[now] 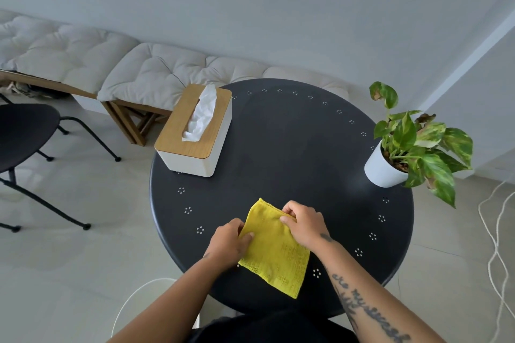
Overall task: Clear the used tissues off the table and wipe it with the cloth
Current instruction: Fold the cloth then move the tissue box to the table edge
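Observation:
A yellow cloth [274, 249], folded into a rough square, lies flat on the near part of the round black table [289, 153]. My left hand [230, 242] pinches the cloth's left edge between thumb and fingers. At the cloth's upper right edge, my right hand [302, 221] pinches the fabric with curled fingers. No loose tissues show on the tabletop.
A white tissue box [195, 131] with a wooden lid and a tissue sticking out stands at the table's far left. A potted plant [398, 147] in a white pot stands at the right edge. A black chair [25, 133] and a cushioned bench [125, 69] are to the left.

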